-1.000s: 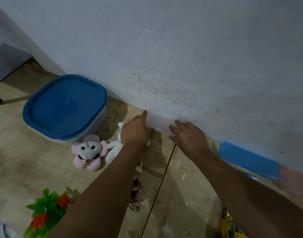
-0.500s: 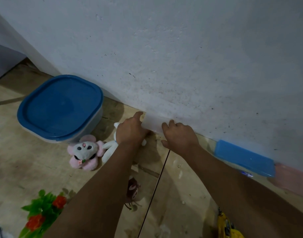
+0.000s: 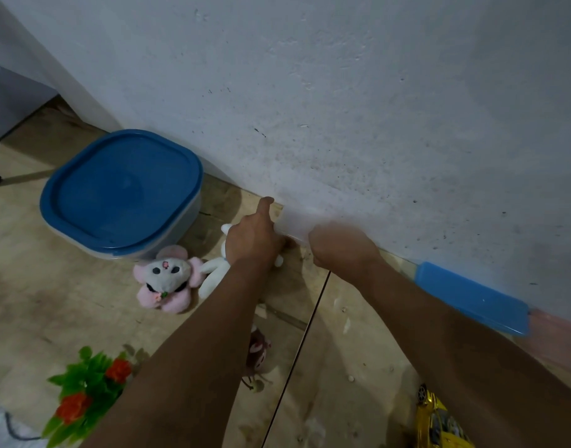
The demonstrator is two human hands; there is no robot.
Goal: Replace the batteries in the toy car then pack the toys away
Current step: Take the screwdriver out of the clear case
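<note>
Two toys nearest: on the right, cut off by the bottom edge, yellow toy car (image 3: 439,421) on the tiled floor (image 3: 342,367), long axis running from near right to far left, one wheel showing at the far-left end; cannot tell whether that end is front or back. On the near left, plastic plant (image 3: 83,389) with red flowers, lying well apart from the car. Farther in, between the two forearms, small dark plush (image 3: 257,347), partly hidden under the left forearm. Beyond that, to the left, pink plush (image 3: 164,279) face up, touching white plush (image 3: 213,273) on its right; white plush half covered by the left wrist. Farther still, at the foot of the wall (image 3: 342,108), both hands clamped on clear tub (image 3: 294,226): left hand (image 3: 252,240) wrapped around its left end with the forefinger stretched out toward the wall, right hand (image 3: 342,250) blurred, fingers curled tight over its right end. To the right of the tub, loose blue lid (image 3: 471,295) leaning on edge against the wall, long axis along the wall's foot. Far left, lidded blue box (image 3: 122,192) standing closed, just beyond the pink plush and close to the wall.
</note>
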